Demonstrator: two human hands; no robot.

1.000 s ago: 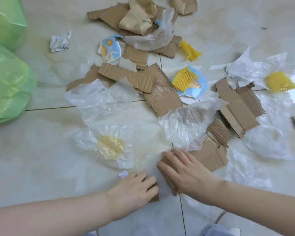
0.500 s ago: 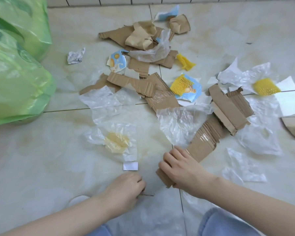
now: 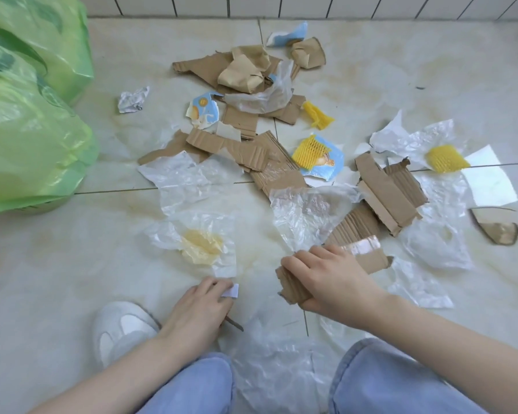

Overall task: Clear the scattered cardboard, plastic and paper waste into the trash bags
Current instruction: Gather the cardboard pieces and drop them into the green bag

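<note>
The right hand (image 3: 326,279) grips a corrugated cardboard strip (image 3: 353,234) whose long axis runs up-right from it; the left hand (image 3: 205,303) pinches a paper scrap (image 3: 231,291); the green trash bags (image 3: 27,130) lie far left, nearer the left hand.

We see a pale tiled floor (image 3: 371,70) with dark grout lines crossing it. Beyond the floor, at the far edge, runs a white tiled wall (image 3: 281,4) with dark vertical joints. On the floor nearest us stands a white shoe (image 3: 120,327), toe pointing away. Just right of the shoe, two knees in light blue jeans (image 3: 380,380) rise at the bottom edge.
</note>
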